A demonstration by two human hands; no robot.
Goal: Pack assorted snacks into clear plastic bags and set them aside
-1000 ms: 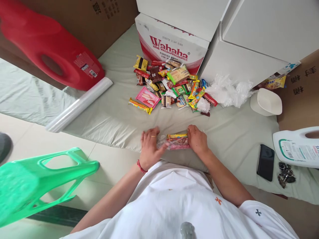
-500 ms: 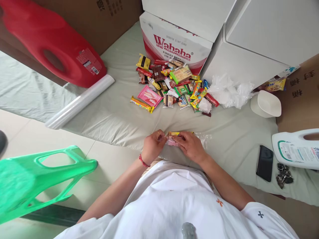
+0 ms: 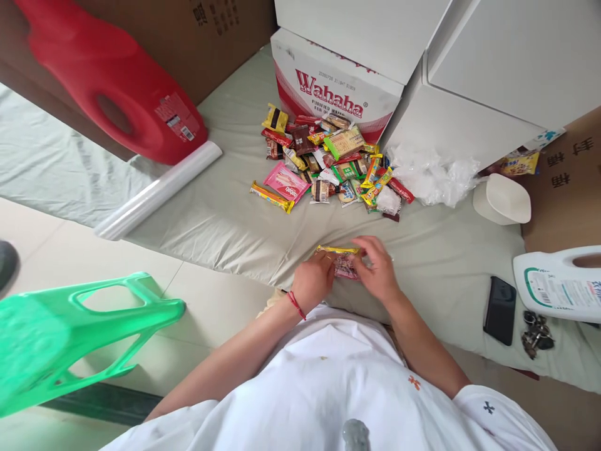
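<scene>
A small bundle of snack packets (image 3: 342, 260), a yellow bar on top of a pink packet in clear film, lies on the pale green sheet (image 3: 225, 219) just in front of me. My left hand (image 3: 313, 282) is closed on its left end, fingers curled over it. My right hand (image 3: 376, 268) grips its right end, fingers bent over the wrap. A pile of several wrapped snacks (image 3: 328, 166) lies farther back, in front of a Wahaha carton (image 3: 335, 94).
A roll of clear film (image 3: 157, 191) and a red jug (image 3: 107, 81) lie at left; a green plastic stool (image 3: 70, 338) stands on the floor. At right are crumpled plastic bags (image 3: 432, 175), a white bowl (image 3: 501, 199), a phone (image 3: 499, 311), keys (image 3: 538, 332), a white jug (image 3: 558, 282).
Both hands have shifted to the right along the bundle. The left hand now covers its left end and the right hand has moved over its right end.
</scene>
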